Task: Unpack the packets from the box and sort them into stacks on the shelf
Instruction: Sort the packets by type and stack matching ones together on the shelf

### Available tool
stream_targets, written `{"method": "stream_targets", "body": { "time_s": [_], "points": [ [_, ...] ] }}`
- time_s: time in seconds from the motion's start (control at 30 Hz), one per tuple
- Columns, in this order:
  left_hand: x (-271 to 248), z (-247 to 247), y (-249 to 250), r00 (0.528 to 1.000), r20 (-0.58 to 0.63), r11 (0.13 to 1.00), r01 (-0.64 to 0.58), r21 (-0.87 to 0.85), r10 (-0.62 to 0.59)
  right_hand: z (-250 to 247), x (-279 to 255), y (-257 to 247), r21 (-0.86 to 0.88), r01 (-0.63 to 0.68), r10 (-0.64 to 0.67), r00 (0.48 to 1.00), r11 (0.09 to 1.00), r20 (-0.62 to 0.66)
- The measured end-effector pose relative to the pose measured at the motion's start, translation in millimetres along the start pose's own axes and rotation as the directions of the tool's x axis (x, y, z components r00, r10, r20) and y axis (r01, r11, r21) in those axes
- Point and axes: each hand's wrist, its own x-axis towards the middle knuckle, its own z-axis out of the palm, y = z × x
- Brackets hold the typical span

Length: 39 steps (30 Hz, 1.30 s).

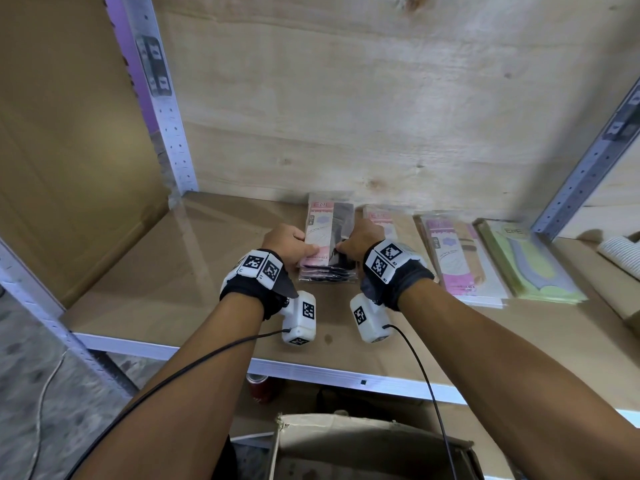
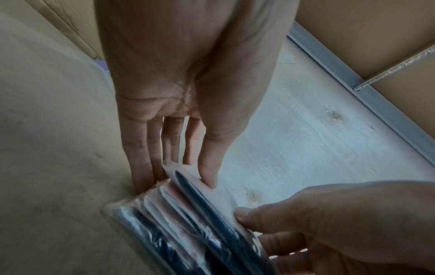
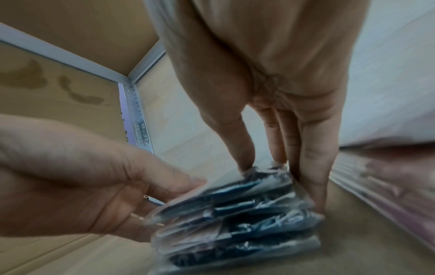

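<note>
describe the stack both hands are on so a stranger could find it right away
On the brown shelf board a row of packet stacks runs along the wooden back wall. It is the leftmost, the black-sock packet stack, held between the left hand and right hand. Only it shows dark contents; its neighbours are pale pink, purple, yellow-green.

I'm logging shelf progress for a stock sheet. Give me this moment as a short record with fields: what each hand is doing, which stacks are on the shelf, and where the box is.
left hand: grips left side of the black-sock packet stack
right hand: grips its right side
other stacks, going right: pink packets, purple packets, green packets
shelf: stacks lie flat in a row
cardboard box: below the shelf edge
</note>
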Motion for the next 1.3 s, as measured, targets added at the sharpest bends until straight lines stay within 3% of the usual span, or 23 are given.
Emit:
{"method": "stream_targets", "body": {
  "time_s": [0.17,0.63,0.97,1.3],
  "points": [
    [2.4,2.1,-1.3,0.999,-0.037,0.998,-0.013,0.059,0.015,2.2,0.6,4.5,0.084,-0.005,0.006,1.0,0.996,-0.004],
    [11.2,-9.1,-10.5,0.998,-0.067,1.0,0.017,0.0,-0.017,16.9,6.6,2.9,0.148,0.037,-0.028,0.998,0.988,-0.062],
    [15.2,-22.0,-24.6,0.991,-0.087,0.985,0.086,-0.151,-0.1,29.1,16.4,-12.2,0.167,0.046,-0.041,0.998,0.985,-0.037],
    [10.2,-23.1,-22.5,0.991,-0.124,0.998,0.047,-0.039,-0.052,29.8,15.0,-10.0,0.164,0.05,-0.042,0.998,0.985,-0.051]
  ]
}}
